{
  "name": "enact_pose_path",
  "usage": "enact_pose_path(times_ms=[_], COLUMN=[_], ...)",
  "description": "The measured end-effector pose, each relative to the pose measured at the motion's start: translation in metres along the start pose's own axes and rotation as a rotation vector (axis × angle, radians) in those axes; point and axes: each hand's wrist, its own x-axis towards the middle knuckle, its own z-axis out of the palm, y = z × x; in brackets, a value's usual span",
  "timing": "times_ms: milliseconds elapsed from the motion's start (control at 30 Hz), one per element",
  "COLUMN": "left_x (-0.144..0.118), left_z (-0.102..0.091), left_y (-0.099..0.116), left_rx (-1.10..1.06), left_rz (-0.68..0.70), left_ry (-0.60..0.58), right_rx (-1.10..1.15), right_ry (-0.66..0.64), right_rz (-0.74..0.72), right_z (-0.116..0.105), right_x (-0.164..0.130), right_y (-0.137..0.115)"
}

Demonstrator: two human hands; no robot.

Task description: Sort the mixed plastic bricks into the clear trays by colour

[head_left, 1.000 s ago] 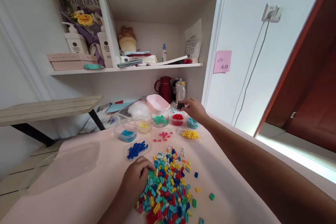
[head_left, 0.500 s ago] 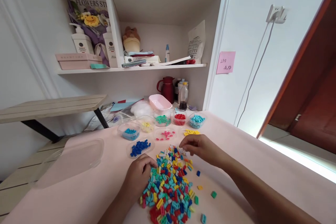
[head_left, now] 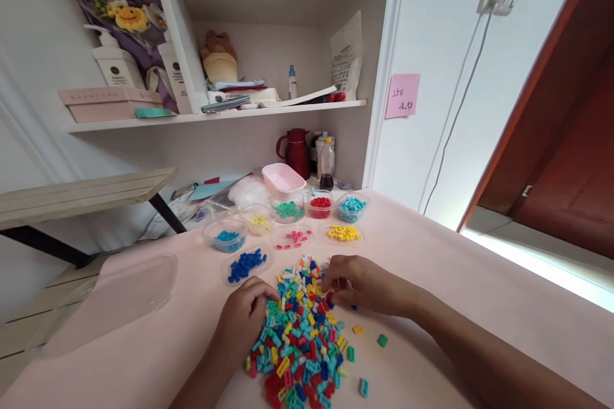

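Note:
A heap of small multicoloured toy bricks (head_left: 307,339) lies on the pink-covered table. My left hand (head_left: 244,314) rests against the heap's left edge, its fingers curled together; whatever is inside them is hidden. On the right upper edge of the heap is my right hand (head_left: 359,284), thumb and bent fingers apart, reaching among the bricks. A blue brick shows partly beneath that hand. Loose to the right of the heap lie an orange-yellow brick (head_left: 357,330), a green brick (head_left: 382,340) and a light-blue brick (head_left: 363,387).
Beyond the heap, clear trays hold sorted bricks: dark blue (head_left: 247,266), pink (head_left: 296,239), yellow (head_left: 344,232), red (head_left: 320,206), green (head_left: 289,209) and light blue (head_left: 352,208). A clear lid (head_left: 139,287) lies left. A pink basin (head_left: 284,177) and a bottle (head_left: 327,166) stand behind.
My right hand has come down and nearer from beside the yellow tray to the heap's right edge, its thumb and fingers parting. My left hand stays at the heap. The view has shifted slightly.

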Motion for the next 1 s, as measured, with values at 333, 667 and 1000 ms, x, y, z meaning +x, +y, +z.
enact_pose_path(times_ms=[333, 667, 1000], left_x=[0.001, 0.001, 0.0], left_z=[0.001, 0.0, 0.0], left_y=[-0.001, -0.004, -0.009], left_rx=[0.031, 0.067, 0.074], left_rz=[0.035, 0.05, 0.046], left_ry=[-0.001, -0.01, -0.042], right_rx=[-0.055, -0.06, -0.085], right_ry=[-0.038, -0.006, -0.007], right_rz=[0.021, 0.009, 0.003], right_z=[0.005, 0.009, 0.006], right_x=[0.001, 0.003, 0.002], right_y=[0.006, 0.009, 0.004])
